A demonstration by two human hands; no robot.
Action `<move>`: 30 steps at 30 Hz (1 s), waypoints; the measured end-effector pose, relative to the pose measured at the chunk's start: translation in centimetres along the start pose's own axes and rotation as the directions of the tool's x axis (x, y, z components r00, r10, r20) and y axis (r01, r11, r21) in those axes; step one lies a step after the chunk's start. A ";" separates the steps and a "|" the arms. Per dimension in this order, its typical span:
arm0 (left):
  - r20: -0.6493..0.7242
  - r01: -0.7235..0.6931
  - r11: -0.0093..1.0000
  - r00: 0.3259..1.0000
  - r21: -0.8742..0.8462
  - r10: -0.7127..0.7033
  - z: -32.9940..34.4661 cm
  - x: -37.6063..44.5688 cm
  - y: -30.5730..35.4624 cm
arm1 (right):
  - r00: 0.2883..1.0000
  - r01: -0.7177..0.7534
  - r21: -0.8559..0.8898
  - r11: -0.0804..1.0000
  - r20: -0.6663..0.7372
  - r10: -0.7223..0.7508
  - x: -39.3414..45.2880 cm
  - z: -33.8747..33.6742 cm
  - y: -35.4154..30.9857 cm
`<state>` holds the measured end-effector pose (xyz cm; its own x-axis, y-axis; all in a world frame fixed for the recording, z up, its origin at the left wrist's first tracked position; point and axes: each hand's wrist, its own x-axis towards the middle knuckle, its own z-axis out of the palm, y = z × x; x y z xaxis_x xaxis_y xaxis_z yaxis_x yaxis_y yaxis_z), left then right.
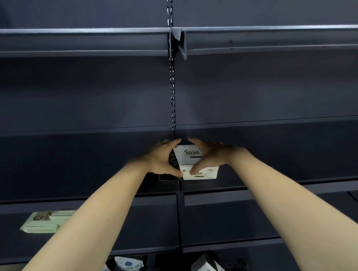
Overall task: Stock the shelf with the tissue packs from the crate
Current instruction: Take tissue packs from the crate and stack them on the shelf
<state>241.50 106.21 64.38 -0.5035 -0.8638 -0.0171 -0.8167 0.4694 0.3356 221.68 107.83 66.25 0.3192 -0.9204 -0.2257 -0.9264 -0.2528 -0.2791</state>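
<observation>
- Left hand (pixel 161 159) and right hand (pixel 208 154) both reach onto the middle shelf (pixel 276 152), forearms stretched out from the bottom corners.
- Both hands clasp the white tissue pack (pixel 188 154) from either side: left fingers curl over its left edge, right fingers over its right edge, thumbs nearly meeting in front below it.
- That pack stands upright, its printed face toward the camera, right at the seam between the two shelf bays.
- A second white tissue pack (pixel 208 173) lies flat just under the right thumb, touching the held one; the right hand hides part of it.
- A dark pack (pixel 171 168) with gold lettering sits just beside the white ones on the left, mostly behind the left hand; whether the left fingers also touch it, cannot tell.
- Hands are slightly blurred.
- Slotted upright (pixel 172 91) runs up the back panel directly above the hands.
- Upper shelf (pixel 79 40) is overhead, with a bracket at the centre joint.
- Lower shelf (pixel 227 220) is below the arms; a pale green wipes pack (pixel 41 221) lies flat on its left part, partly behind the left forearm.
- Bottom edge: crate (pixel 235 265), dark, only partly seen, with more packs in it: a blue-and-white soft pack (pixel 129 264) and a white box pack (pixel 207 269) tilted.
</observation>
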 end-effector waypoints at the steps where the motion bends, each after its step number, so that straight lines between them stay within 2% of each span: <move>1: -0.026 -0.015 0.999 1.000 0.050 0.016 0.0 -0.1 0.0 | 1.000 0.007 -0.034 0.999 -0.023 -0.008 0.2 0.1 0.0; 4: -0.143 -0.045 0.975 0.987 0.219 0.078 -0.1 -0.3 -0.4 | 0.977 0.064 -0.121 0.991 -0.197 -0.087 0.8 0.3 -0.4; 7: -0.308 -0.046 0.931 0.937 0.363 0.166 -0.5 -0.3 -0.9 | 0.905 0.096 -0.184 0.978 -0.394 -0.163 1.3 0.6 -1.2; 12: -0.419 0.015 0.906 0.890 0.424 0.181 0.1 -1.0 -2.3 | 0.794 0.045 -0.337 0.940 -0.559 -0.238 2.7 2.5 -2.5; 16: -0.462 0.008 0.927 0.869 0.375 0.179 1.0 -1.4 -4.3 | 0.727 0.016 -0.371 0.928 -0.633 -0.266 4.4 4.4 -3.2; 20: -0.470 -0.031 0.945 0.862 0.326 0.190 1.3 -1.5 -4.8 | 0.676 0.052 -0.368 0.928 -0.671 -0.304 5.1 5.3 -2.8; 27: -0.505 -0.015 0.937 0.839 0.349 0.201 1.3 -0.3 -5.5 | 0.700 0.078 -0.330 0.941 -0.654 -0.287 5.9 5.5 -2.2; 30: -0.543 0.010 0.934 0.816 0.356 0.198 1.4 0.6 -6.1 | 0.677 0.102 -0.309 0.946 -0.675 -0.293 7.0 5.1 -2.3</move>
<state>245.82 103.09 60.99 -0.4197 -0.7112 0.5640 -0.8685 0.4953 -0.0217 227.08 103.48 60.52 0.3529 -0.7503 0.5590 -0.9053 -0.4247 0.0015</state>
